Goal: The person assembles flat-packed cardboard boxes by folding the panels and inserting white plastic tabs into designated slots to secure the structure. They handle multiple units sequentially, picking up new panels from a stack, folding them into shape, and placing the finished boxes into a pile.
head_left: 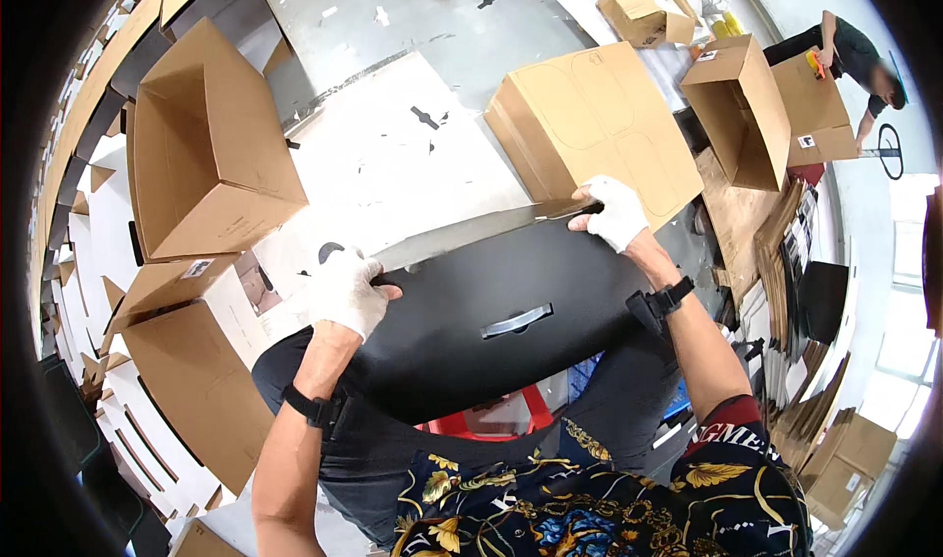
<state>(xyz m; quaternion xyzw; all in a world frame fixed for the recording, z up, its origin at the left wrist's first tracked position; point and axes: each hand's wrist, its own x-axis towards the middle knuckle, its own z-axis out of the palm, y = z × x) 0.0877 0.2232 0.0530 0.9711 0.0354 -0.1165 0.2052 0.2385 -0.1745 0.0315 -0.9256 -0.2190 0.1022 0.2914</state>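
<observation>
Across my lap lies a large black case (442, 336) with a smooth face and a silver handle (518, 320) set in it. My left hand (346, 292), in a white glove, is closed on its far left corner, thumb on the black face. A small dark rounded piece shows above that hand's knuckles; I cannot tell what it is. My right hand (613, 213), also gloved, grips the far right corner. Between the two hands runs the case's far edge, with a thin greyish strip (462, 235) along it. The inside of the case is hidden.
A white board (393, 144) with dark scraps lies ahead. Open cardboard boxes (211, 149) stand at left, and a closed carton (599, 125) stands at front right. Flat cardboard and panels are stacked at right. A person (864, 66) holds a red-and-yellow tool by a box at far right.
</observation>
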